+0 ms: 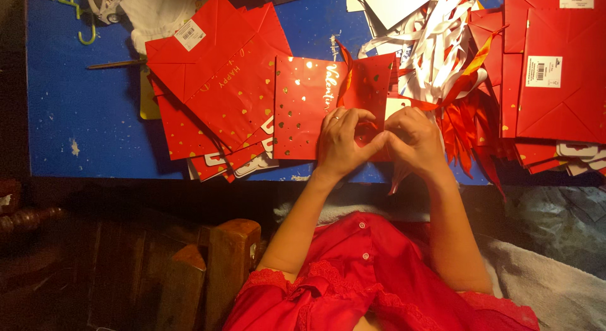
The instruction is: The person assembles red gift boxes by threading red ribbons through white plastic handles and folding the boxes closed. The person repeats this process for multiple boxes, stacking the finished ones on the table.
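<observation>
A flat red paper gift bag [304,103] with gold hearts lies on the blue table [82,110], near its front edge. My left hand [341,139] and my right hand [411,136] meet over the bag's right part, fingers bent and pinching at it. An orange-red ribbon [346,71] rises from the bag just above my hands. What the fingertips grip is hidden between the two hands. A ring shows on my left hand.
A fanned stack of red bags [214,84] lies to the left. More red bags [555,72] are piled at the right. White paper strips [429,40] and red ribbons [464,126] heap behind my right hand. A wooden chair post [232,255] stands below the table edge.
</observation>
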### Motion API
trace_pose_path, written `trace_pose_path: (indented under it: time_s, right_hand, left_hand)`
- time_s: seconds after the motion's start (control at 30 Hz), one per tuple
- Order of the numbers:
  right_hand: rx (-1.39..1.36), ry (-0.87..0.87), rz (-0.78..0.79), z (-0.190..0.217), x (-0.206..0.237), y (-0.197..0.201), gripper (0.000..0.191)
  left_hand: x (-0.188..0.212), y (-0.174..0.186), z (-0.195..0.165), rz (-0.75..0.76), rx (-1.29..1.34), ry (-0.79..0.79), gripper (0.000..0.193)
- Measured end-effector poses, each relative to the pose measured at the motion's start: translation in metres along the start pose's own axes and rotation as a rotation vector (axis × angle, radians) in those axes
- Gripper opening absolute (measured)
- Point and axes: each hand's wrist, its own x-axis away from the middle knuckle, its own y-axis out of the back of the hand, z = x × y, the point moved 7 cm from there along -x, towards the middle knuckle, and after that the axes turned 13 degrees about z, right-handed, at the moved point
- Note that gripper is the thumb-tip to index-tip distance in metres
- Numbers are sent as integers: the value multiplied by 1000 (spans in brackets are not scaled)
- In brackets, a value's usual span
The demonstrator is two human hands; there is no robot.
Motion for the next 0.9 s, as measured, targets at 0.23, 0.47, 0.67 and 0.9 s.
trace_pose_path:
  time_s: [0.23,0.47,0.67,0.9]
  right_hand:
    - [-225,-50,-67,-20,6,-5,6]
    - [-374,-66,-255,-37,19,0,5]
    - [-188,55,-548,-9,32,26,13]
    - [255,25,-246,17,10,11,17]
  left_hand:
    - [1,-3,4,9,13,2,20]
    - [2,-4,5,4,42,18,15]
    - [2,-7,3,0,28,4,14]
    - [6,-8,3,-1,36,13,13]
